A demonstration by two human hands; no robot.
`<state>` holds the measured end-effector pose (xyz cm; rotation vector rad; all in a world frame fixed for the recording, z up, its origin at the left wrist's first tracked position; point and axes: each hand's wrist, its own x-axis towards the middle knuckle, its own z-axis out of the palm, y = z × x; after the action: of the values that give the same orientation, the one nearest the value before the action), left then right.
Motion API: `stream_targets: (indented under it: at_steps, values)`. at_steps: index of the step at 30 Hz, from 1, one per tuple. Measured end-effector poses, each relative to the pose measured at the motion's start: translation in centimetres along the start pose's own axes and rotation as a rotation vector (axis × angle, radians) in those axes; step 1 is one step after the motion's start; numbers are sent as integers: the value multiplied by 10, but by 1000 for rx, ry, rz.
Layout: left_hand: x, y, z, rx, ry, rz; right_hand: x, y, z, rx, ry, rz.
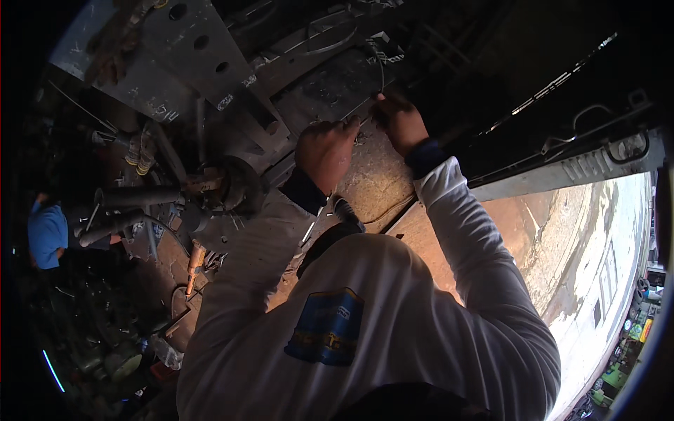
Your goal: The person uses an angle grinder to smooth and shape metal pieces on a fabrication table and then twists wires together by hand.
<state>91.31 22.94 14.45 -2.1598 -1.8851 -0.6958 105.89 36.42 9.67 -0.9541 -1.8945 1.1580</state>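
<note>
My left hand [327, 153] is closed, knuckles up, its fingertips turned toward my right hand over the far part of the floor. My right hand [401, 128] is also closed, with thumb and fingers pinched together. From its fingertips a thin dark cable [382, 76] curves away toward the far side. A short thin pale line shows in the small gap between the hands; shadow hides whether the left fingers grip it. Just beyond them lies a dark flat metal plate [330, 88].
A large steel plate with round holes [200, 43] stands at the far left. Below it are a bench vise [228, 184], metal pipes [137, 196] and an orange-handled tool [195, 265]. A metal beam [569, 168] runs along the right. A person in blue [48, 235] is at far left.
</note>
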Motion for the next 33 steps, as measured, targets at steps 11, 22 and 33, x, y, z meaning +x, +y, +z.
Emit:
stream_targets:
  at_steps: [11, 22, 33]
  values:
    - [109, -53, 53, 55, 48, -133, 136, 7, 0, -70, -70, -62]
    - [137, -65, 89, 14, -136, -279, 161, 43, 4, -355, -127, -448]
    - [164, -61, 81, 84, -142, -401, 192, 37, 3, 834, -444, 490]
